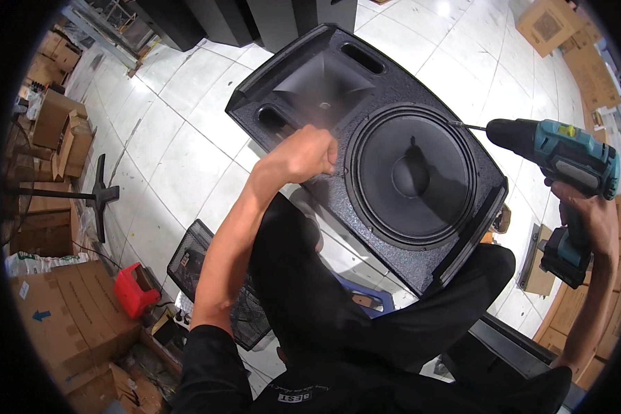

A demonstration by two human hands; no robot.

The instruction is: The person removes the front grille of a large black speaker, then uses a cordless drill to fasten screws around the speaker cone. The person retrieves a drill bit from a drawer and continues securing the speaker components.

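Observation:
A black speaker cabinet (pixel 338 200) rests tilted on my lap, its front facing up. It has a large round woofer (pixel 410 176) and a square horn opening (pixel 324 90) above it. My left hand (pixel 307 155) is closed into a fist and presses on the cabinet front at the woofer's left rim. My right hand (pixel 590 214) grips the handle of a teal and black cordless drill (pixel 566 165). The drill's bit (pixel 472 127) touches the woofer's upper right rim.
A black metal grille (pixel 193 265) lies on the white tiled floor at my left, beside a red box (pixel 134 290). Cardboard boxes (pixel 62 317) are stacked along the left side and at the right (pixel 586 62). A black stand base (pixel 100 196) lies at left.

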